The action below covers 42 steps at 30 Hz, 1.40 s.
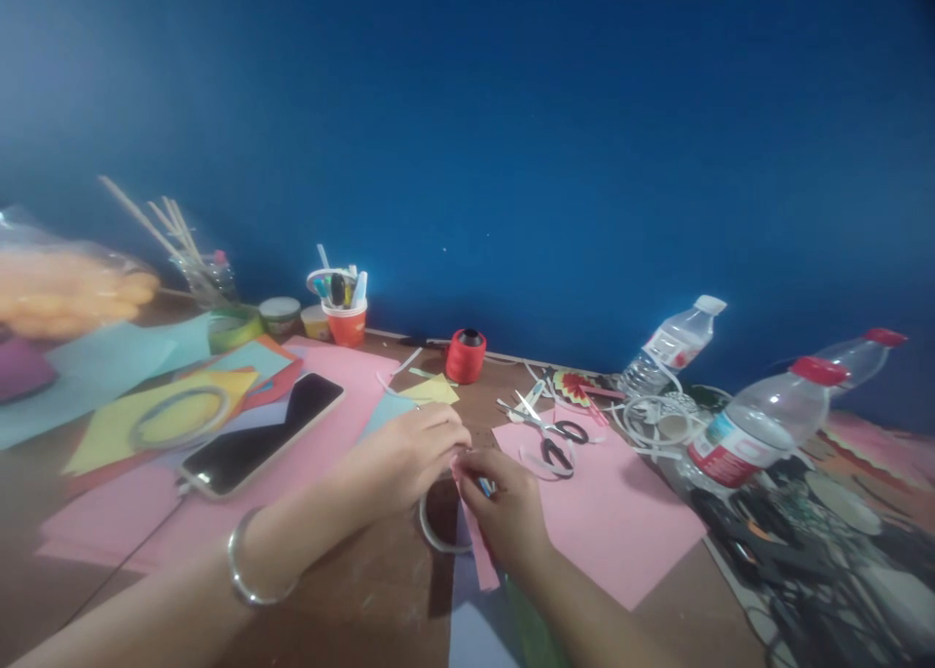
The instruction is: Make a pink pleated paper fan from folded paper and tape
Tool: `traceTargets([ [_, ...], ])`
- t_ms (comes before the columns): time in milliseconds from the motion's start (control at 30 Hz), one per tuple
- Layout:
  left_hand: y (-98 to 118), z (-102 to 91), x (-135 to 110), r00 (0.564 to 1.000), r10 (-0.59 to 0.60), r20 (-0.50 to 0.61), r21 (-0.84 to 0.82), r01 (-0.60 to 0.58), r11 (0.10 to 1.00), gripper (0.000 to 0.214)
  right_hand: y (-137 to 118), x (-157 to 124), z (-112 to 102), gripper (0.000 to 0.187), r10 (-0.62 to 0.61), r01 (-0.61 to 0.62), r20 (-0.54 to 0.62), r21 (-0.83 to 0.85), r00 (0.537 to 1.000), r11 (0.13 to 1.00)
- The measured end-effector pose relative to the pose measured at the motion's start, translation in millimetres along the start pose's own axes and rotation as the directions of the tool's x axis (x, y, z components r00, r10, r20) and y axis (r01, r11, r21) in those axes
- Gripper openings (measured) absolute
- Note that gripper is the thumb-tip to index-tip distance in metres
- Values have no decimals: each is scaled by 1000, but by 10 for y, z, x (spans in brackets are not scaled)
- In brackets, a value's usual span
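Observation:
Both hands meet over the middle of the table around a narrow strip of pink paper (479, 551). My right hand (511, 512) is closed, pinching the strip near its upper end, and the rest hangs down toward me. The fingers of my left hand (420, 454) are closed at the same upper end, touching the right fingertips; the paper there is mostly covered. Under the hands lies a white ring, perhaps a tape roll (432, 532), partly hidden. Black-handled scissors (559, 444) rest on a pink sheet (620, 541) to the right.
A phone (263, 434) lies on coloured paper at left. Behind stand a red cup of pens (346, 325) and a red spool (466, 356). Plastic bottles (760, 425), white ribbon (650, 425) and dark clutter fill the right side. A blue wall (467, 142) closes off the back.

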<state>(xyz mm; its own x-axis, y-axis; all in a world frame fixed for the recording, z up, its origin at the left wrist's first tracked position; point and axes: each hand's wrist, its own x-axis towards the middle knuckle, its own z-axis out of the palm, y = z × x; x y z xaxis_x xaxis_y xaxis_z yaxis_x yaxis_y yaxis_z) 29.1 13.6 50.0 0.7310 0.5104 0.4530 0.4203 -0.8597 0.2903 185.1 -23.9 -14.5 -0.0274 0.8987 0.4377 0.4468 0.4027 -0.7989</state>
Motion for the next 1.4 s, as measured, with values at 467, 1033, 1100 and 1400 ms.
traceTargets([
  [467, -92, 45, -6, 982, -188, -35, -99, 184, 978, 17, -9, 0, -5, 15, -70, 70, 16, -10, 997, 997],
  [1033, -41, 98, -5, 989, -147, -27, -201, 138, 970, 14, -45, -6, 2, 10, 76, -75, 42, -15, 996, 997],
  [1100, -79, 126, -11, 970, -233, -71, -148, 221, 964, 22, -31, -3, 9, 10, 120, -121, 32, 22, 992, 992],
  [1400, -138, 123, -30, 856, -507, 99, -145, 517, 844, 19, 58, 1, 49, 10, 295, -294, 34, 257, 955, 921],
])
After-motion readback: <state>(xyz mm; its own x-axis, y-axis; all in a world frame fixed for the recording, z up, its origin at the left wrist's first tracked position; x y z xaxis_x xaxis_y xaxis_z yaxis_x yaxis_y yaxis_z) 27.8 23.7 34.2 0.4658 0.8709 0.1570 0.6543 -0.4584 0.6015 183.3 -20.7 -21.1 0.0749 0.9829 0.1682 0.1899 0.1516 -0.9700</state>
